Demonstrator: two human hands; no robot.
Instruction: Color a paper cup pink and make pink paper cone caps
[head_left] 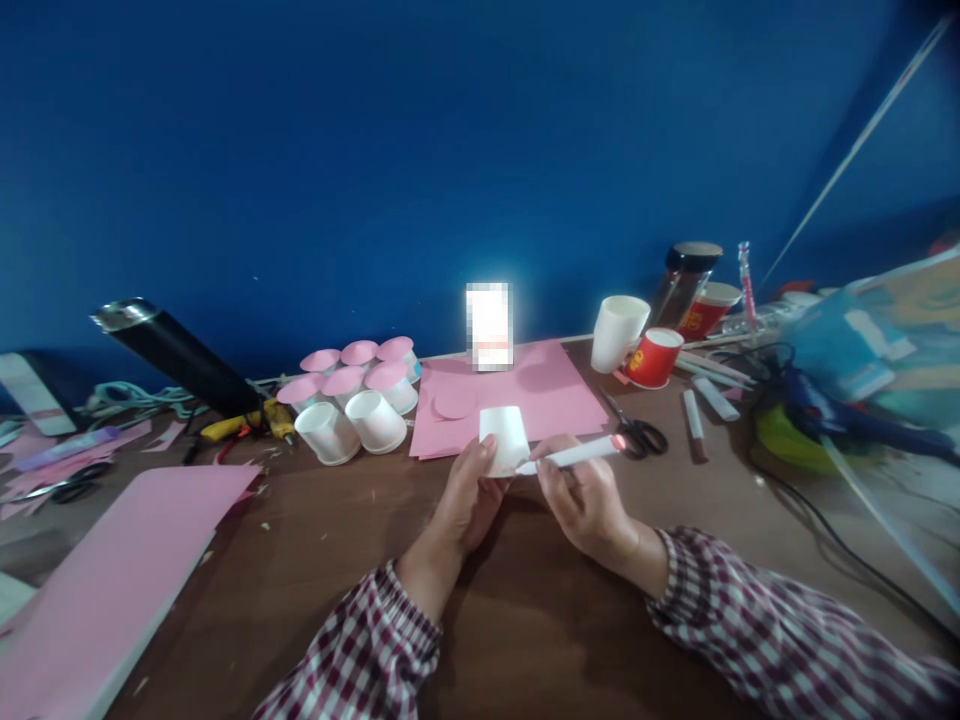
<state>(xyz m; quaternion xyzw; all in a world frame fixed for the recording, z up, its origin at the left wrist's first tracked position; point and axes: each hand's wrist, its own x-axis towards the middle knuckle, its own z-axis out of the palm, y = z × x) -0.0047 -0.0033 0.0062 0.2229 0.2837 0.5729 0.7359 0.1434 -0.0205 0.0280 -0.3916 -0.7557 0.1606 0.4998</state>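
Observation:
In the middle of the head view my left hand [471, 495] is closed around a white paper cup [504, 438], thumb on its near left side. My right hand [589, 500] grips a white marker [581, 455] with a reddish far end. The marker's tip points left, at the cup's lower right edge; whether it touches I cannot tell. Behind the cup lie pink paper sheets [525, 385] with a pink paper circle [455, 402] on them. To the left stand two open white cups [328, 435] and several cups topped with pink circles [343, 382].
Scissors [641, 432] lie right of the sheets, near a red paper cup [655, 358] and a white cup [619, 330]. A black bottle [180, 355] leans at left above a yellow glue gun [240, 425]. Pink sheets [135, 560] fill the lower left. A cable [840, 560] runs along the right.

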